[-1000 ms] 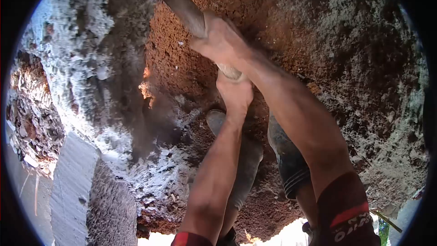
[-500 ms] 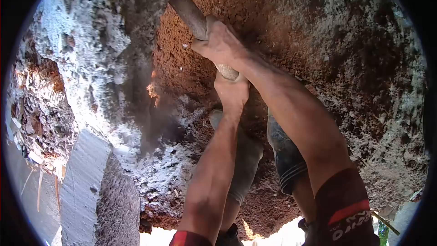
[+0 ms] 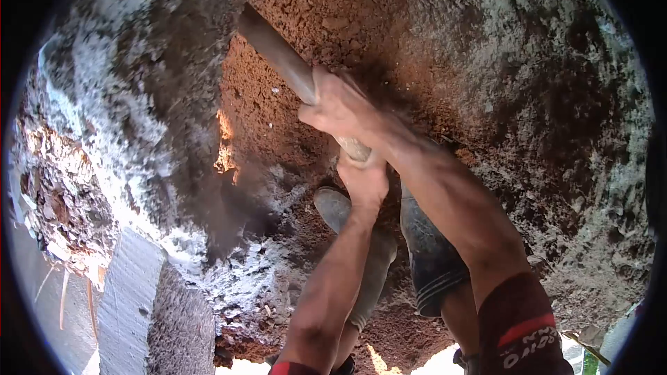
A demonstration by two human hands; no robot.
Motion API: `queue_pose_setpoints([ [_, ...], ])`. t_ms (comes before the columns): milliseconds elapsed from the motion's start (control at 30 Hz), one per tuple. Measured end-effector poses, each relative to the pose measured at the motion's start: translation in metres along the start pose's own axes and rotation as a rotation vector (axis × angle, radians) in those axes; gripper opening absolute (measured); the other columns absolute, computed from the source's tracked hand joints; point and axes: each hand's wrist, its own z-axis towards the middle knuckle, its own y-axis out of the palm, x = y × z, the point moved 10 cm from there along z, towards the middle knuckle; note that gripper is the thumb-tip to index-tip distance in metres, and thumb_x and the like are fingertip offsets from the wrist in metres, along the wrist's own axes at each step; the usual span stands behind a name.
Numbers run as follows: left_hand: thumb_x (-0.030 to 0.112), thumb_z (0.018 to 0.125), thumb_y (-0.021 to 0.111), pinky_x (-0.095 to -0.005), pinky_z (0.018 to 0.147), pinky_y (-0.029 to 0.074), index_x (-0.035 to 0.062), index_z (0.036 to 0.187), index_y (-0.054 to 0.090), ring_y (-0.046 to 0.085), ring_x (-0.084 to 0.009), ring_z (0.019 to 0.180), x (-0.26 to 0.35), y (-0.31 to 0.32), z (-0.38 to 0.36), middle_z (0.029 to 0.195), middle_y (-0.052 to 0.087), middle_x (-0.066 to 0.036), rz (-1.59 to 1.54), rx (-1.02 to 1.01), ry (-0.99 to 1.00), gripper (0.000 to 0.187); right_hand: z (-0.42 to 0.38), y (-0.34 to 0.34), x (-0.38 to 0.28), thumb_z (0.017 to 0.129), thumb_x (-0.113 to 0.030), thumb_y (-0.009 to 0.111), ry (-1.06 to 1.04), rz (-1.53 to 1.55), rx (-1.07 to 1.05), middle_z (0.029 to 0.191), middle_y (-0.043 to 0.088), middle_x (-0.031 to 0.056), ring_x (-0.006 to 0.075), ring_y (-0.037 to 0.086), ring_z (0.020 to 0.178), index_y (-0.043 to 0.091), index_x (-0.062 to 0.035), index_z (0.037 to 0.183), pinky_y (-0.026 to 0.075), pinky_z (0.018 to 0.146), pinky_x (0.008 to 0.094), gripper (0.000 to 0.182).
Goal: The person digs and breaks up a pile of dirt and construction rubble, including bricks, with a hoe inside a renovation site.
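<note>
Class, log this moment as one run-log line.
left hand: grips handle, nearer the body | right hand: grips handle, farther out | soil: reddish | boots: two visible

Long handle (image 3: pixel 280 55): greyish brown, paler near end, held, slanting far left to near right, mid-scene.

Crumbly reddish earth (image 3: pixel 410 337) forms the ground, with a pale crust over parts of it.

To the right of the gray block (image 3: pixel 128 302), patchy whitish crust (image 3: pixel 250 271) lies on the earth; farther right, two dusty boots (image 3: pixel 432 257) stand on it. Above and left of the block lies loose broken rubble (image 3: pixel 62 201). Whether the block itself rests on the earth cannot be told.
</note>
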Motion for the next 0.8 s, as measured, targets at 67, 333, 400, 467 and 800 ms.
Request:
queue_pose_setpoints([
  [67, 0.007, 0.078, 0.064, -0.0257, 0.070, 0.047, -0.0005, 0.100, 0.057, 0.057, -0.0111, 0.079, -0.010, 0.017, 0.051, 0.090, 0.063, -0.004, -0.339, -0.102, -0.021, 0.024, 0.035, -0.003, -0.013, 0.075, -0.023, 0.062, -0.010, 0.059, -0.026, 0.077, 0.061, 0.0186, 0.0278, 0.062, 0.070, 0.046, 0.0031, 0.106, 0.051, 0.053, 0.0412, 0.043],
  [333, 0.006, 0.079, 0.064, -0.0270, 0.062, 0.047, -0.0005, 0.099, 0.056, 0.055, -0.0115, 0.073, -0.057, 0.078, 0.030, 0.088, 0.060, -0.002, -0.395, 0.003, -0.264, 0.023, 0.027, -0.057, 0.039, 0.077, -0.029, 0.064, 0.216, -0.181, 0.015, 0.085, 0.065, 0.0174, 0.0266, 0.065, 0.079, 0.051, 0.0007, 0.112, 0.053, 0.072, 0.0368, 0.048],
  [400, 0.007, 0.077, 0.066, -0.0275, 0.060, 0.047, -0.0012, 0.099, 0.056, 0.055, -0.0117, 0.072, -0.033, 0.075, 0.003, 0.088, 0.060, -0.002, -0.250, -0.057, -0.307, 0.025, 0.006, -0.059, 0.037, 0.074, -0.027, 0.065, 0.245, -0.160, 0.030, 0.084, 0.064, 0.0189, 0.0276, 0.065, 0.077, 0.054, 0.0018, 0.107, 0.053, 0.070, 0.0380, 0.045],
  [467, 0.008, 0.075, 0.068, -0.0280, 0.058, 0.047, -0.0020, 0.099, 0.056, 0.055, -0.0119, 0.071, -0.006, 0.051, -0.018, 0.087, 0.060, -0.002, -0.090, -0.088, -0.335, 0.028, -0.010, -0.043, 0.034, 0.072, -0.025, 0.065, 0.253, -0.123, 0.024, 0.082, 0.064, 0.0204, 0.0286, 0.065, 0.075, 0.056, 0.0030, 0.101, 0.052, 0.069, 0.0392, 0.042],
  [800, 0.005, 0.077, 0.065, -0.0253, 0.065, 0.047, 0.0006, 0.096, 0.056, 0.056, -0.0111, 0.075, -0.025, -0.001, 0.072, 0.087, 0.060, -0.002, 0.120, -0.131, 0.137, 0.021, 0.035, 0.012, -0.011, 0.072, -0.016, 0.064, -0.073, 0.204, 0.040, 0.064, 0.052, 0.0090, 0.0169, 0.051, 0.055, 0.050, 0.0024, 0.092, 0.041, 0.042, 0.0305, 0.031],
])
